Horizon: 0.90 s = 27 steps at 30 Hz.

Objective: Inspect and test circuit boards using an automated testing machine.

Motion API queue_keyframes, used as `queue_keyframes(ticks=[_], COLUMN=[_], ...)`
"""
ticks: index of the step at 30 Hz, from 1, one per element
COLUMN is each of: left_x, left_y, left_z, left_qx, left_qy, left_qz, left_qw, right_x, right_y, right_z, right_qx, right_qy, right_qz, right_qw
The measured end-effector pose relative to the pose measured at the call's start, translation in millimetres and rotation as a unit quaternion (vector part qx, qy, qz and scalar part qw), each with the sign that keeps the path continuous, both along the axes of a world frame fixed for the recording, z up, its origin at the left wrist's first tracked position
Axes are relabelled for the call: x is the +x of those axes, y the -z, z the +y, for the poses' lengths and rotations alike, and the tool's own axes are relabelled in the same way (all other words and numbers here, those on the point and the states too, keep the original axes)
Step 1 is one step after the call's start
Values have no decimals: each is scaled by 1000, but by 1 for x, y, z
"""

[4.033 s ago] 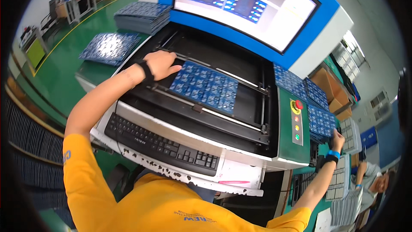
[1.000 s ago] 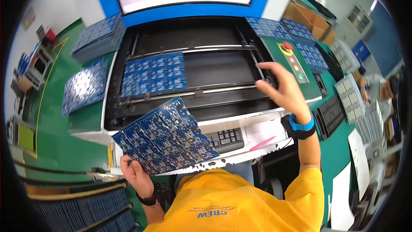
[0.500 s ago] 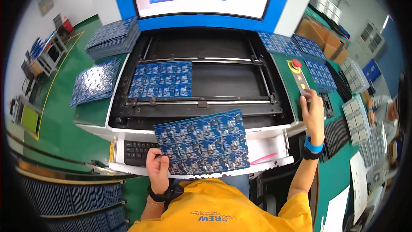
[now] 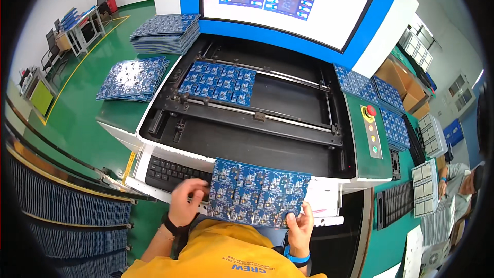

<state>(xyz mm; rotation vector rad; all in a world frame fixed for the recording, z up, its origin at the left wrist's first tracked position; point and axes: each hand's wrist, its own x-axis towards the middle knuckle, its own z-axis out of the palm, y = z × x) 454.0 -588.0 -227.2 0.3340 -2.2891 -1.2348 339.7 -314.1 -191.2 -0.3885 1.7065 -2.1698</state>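
A blue circuit board panel [image 4: 257, 193] is held tilted in front of me, above the front of the machine. My right hand [image 4: 301, 229] grips its lower right corner, thumb on the face. Just off the panel's left edge is my left hand [image 4: 186, 205], fingers loosely curved and apart from the thumb, with nothing seen in it. Beneath those fingers lies a black keyboard [image 4: 170, 171] on the pull-out tray. Another blue circuit board panel [image 4: 218, 83] lies between the rails in the machine's black bed [image 4: 231, 136].
Stacked blue panels [image 4: 164, 38] and a lower pile [image 4: 131, 80] stand at the machine's left. On the right are a red stop button [image 4: 369, 111], more panels [image 4: 396, 128] and a green bench [image 4: 383, 231]. Racked boards [image 4: 72, 226] fill the lower left. A co-worker [image 4: 458, 183] sits at far right.
My right hand has left the button strip and taken the held panel's right corner. My left hand has let go of its left edge. The rail carriage has shifted back, and the view has turned.
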Motion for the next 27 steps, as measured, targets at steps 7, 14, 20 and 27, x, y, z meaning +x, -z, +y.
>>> queue_keyframes(ticks=[7, 14, 20, 27], left_x=[33, 48, 49, 49], left_y=[44, 116, 146, 152], left_z=[-22, -19, -18, -29], left_qx=[-255, -203, -232, -182], left_qy=[-267, -297, -347, -353], left_qz=[-106, -124, -67, -54], left_qw=[923, 925, 906, 916], right_x=[2, 13, 15, 6], right_y=[20, 59, 93, 95], right_z=[14, 12, 15, 14], right_qx=[-100, -100, -93, -89], right_qy=[46, 65, 67, 78], right_qz=[12, 52, 64, 60], right_qw=[994, 991, 991, 991])
